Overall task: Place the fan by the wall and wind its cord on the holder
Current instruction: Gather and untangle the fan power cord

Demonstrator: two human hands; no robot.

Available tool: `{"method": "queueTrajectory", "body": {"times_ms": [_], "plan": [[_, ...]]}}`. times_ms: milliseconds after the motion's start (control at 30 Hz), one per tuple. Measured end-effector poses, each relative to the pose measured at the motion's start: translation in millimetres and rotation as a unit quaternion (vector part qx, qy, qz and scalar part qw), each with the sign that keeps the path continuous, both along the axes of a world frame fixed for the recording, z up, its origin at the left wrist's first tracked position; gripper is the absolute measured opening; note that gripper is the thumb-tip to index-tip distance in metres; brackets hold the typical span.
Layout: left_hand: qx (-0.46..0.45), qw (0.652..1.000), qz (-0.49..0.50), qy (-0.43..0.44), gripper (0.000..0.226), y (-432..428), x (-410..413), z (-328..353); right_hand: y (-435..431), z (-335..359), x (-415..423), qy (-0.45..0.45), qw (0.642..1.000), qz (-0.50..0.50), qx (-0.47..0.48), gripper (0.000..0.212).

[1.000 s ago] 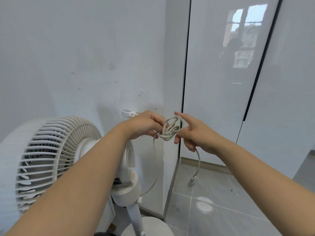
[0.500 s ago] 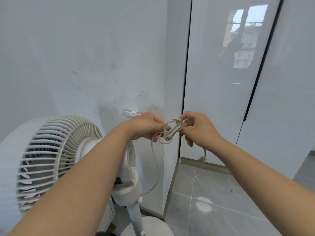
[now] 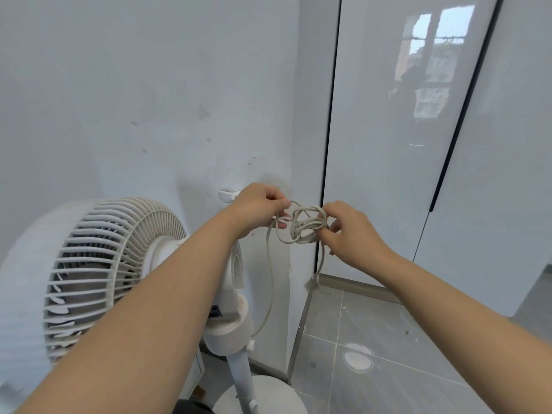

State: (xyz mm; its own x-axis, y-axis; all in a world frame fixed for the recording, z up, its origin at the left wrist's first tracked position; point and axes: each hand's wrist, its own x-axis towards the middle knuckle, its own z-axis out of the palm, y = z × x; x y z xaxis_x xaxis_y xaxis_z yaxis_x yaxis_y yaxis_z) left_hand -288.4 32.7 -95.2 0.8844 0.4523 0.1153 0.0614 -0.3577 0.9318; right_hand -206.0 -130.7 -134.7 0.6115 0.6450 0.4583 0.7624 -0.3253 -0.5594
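Now that the plug hangs higher, left hand and right hand pinch the cord bundled tighter; the holder is still bare.

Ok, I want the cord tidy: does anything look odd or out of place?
The cord is a loose tangle pinched between the left hand and right hand, not on the wall holder; its plug dangles free.

Matt off-white plastic on the fan grille, housing and pole; same plastic look on the holder. Smooth, dull, rubbery sheath on the cord (greyish-white). Matt painted finish with scuff marks on the wall; high-gloss reflective panels on the cabinet doors; grey matt stone-look tiles on the floor.
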Motion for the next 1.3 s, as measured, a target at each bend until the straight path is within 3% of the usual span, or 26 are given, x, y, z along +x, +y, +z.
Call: {"method": "queueTrajectory", "body": {"times_ms": [67,167,233,300,333,467,600,900,1167,1300], "plan": [[-0.031,0.998,0.035,-0.029,0.026,1.5,-0.7,1.6,-1.3,-8.7,0.8,0.018,1.000,-0.003,-0.006,0.017],[-0.084,0.994,0.048,-0.049,0.024,7.4,-2.3,1.9,-3.6,-23.0,3.6,0.186,0.981,0.043,0.028,0.013],[-0.099,0.994,0.031,-0.029,0.021,9.3,-3.9,0.8,-4.8,-26.6,4.1,0.329,0.936,0.092,0.082,0.026],[-0.089,0.996,0.011,0.006,0.022,8.8,-4.5,0.3,-6.8,-24.5,4.3,0.419,0.887,0.128,0.144,0.018],[-0.079,0.996,-0.007,0.026,0.023,8.5,-4.3,-0.1,-8.1,-21.5,4.6,0.431,0.879,0.134,0.154,0.013],[-0.015,0.985,-0.113,0.128,0.016,0.3,-6.6,1.4,-12.6,-12.6,4.5,0.417,0.888,0.141,0.133,0.016],[0.062,0.969,-0.162,0.177,0.035,-5.6,-6.3,1.8,-12.1,-5.4,-2.9,0.404,0.886,0.197,0.118,0.020],[-0.049,0.999,0.014,0.015,0.030,4.1,-3.6,4.3,-14.8,-12.1,12.3,0.401,0.892,0.171,0.116,0.017],[-0.096,0.992,0.086,-0.013,0.027,-3.2,-2.6,4.8,-16.1,-11.9,14.2,0.437,0.862,0.230,0.110,0.042],[-0.116,0.988,0.103,-0.015,0.027,-4.6,-3.2,5.3,-19.5,-7.1,10.9,0.395,0.884,0.246,0.041,0.009]]}}
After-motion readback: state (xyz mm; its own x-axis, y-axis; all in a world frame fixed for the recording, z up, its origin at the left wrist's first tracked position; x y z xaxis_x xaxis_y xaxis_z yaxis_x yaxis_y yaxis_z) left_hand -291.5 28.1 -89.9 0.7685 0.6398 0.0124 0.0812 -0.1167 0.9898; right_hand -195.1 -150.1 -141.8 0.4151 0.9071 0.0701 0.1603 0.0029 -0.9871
